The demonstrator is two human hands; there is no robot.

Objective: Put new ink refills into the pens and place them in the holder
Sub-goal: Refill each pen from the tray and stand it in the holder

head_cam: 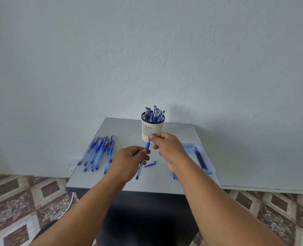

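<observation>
My left hand (pixel 129 161) grips the clear barrel of a blue pen (pixel 142 162) that points up and away over the grey table (pixel 179 134). My right hand (pixel 166 148) pinches the pen's tip end just above its blue grip. The pen's loose blue cap (pixel 150 164) lies on the table below my hands. A white slotted holder (pixel 152 129) with several capped blue pens stands behind my hands. A heap of several blue pens (pixel 99 152) lies at the left. A clear tray (pixel 200 157) at the right holds dark blue refills (pixel 201 159).
Another blue piece (pixel 175 176) shows on the table under my right forearm. The table stands against a pale wall. Patterned floor tiles lie on both sides, and a white cable (pixel 68 206) runs over the floor at the left.
</observation>
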